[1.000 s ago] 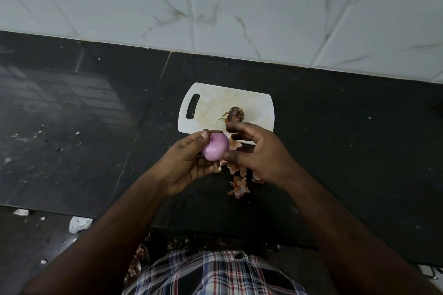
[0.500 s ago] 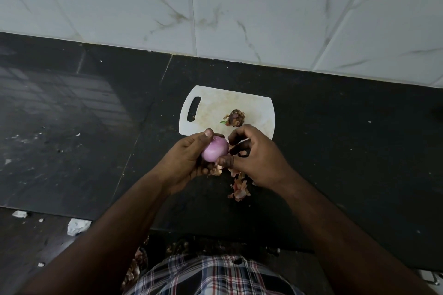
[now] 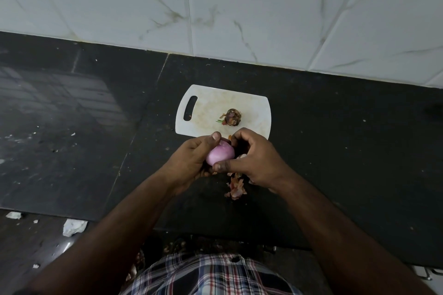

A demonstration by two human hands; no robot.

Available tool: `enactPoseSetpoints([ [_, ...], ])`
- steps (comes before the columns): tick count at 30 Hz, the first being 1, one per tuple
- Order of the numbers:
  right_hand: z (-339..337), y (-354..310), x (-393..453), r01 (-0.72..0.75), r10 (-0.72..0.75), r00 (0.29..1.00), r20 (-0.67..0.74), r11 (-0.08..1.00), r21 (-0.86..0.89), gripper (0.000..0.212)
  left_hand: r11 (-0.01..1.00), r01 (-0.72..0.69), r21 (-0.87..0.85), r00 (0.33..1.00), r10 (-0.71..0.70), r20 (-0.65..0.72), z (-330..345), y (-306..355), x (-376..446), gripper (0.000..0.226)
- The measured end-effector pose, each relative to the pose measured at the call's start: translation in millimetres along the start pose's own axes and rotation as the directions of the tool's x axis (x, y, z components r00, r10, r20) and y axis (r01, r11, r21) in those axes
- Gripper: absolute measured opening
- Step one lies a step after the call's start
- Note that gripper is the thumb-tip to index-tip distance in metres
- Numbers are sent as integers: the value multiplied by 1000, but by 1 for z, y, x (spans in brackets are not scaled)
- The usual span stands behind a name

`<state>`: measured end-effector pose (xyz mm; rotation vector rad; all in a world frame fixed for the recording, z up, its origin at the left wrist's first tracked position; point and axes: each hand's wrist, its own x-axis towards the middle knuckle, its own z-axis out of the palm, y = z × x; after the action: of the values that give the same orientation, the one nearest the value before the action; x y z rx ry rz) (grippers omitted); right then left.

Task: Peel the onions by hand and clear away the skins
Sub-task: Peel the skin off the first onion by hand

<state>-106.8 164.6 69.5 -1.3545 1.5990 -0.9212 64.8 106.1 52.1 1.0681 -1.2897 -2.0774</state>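
Observation:
A peeled pink onion [image 3: 220, 155] is held above the dark counter between both hands. My left hand [image 3: 191, 160] grips it from the left, thumb on its top. My right hand [image 3: 256, 158] curls round its right side, thumb pressed at its lower edge and fingers at its top. A second onion [image 3: 233, 117], still in brown skin, lies on the white cutting board [image 3: 208, 108] just beyond the hands. A small heap of loose onion skins [image 3: 236, 188] lies on the counter under my right hand.
The black stone counter [image 3: 347, 151] runs left and right, with a white marble-tiled wall [image 3: 239, 7] behind it. Its front edge is near my body. White scraps [image 3: 74, 227] and skin bits lie on the floor at lower left.
My right hand has closed in round the onion, its thumb now at the onion's lower edge. The onion has turned slightly in my left hand's grip.

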Motion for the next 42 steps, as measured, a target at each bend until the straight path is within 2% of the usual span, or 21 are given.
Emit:
enactPoseSetpoints([
  [5,2,3,2,7,-7,1000,-1,1000,3,53,1000,11,-23,1000,-11,-11,3,0,0,45],
  [13,0,2,2,-5,5,1000,-11,1000,18,51,999,5,-54,999,-7,-54,5,-2,4,60],
  [18,2,-4,-3,65,-70,996,-57,994,-86,58,999,-50,13,997,51,-57,-1,-1,7,57],
  [22,4,-7,-2,87,-103,988,-115,986,-142,51,996,-89,31,993,91,-71,-2,-1,9,59],
  [26,3,-8,0,91,-109,989,-102,982,-165,45,987,-121,102,989,129,-68,-2,-3,8,58],
  [31,3,-9,2,96,-109,990,-91,985,-144,48,989,-119,92,987,128,-94,-3,-2,9,56],
  [35,4,-7,2,44,-57,993,-104,991,-124,60,994,-108,33,994,108,-25,-10,-1,9,48],
  [39,1,-9,1,55,-71,990,-124,991,-122,76,991,-32,-129,996,41,74,-14,2,5,49],
  [42,0,-13,0,99,-115,987,-113,985,-138,69,988,-31,-151,993,47,104,-14,4,4,54],
])
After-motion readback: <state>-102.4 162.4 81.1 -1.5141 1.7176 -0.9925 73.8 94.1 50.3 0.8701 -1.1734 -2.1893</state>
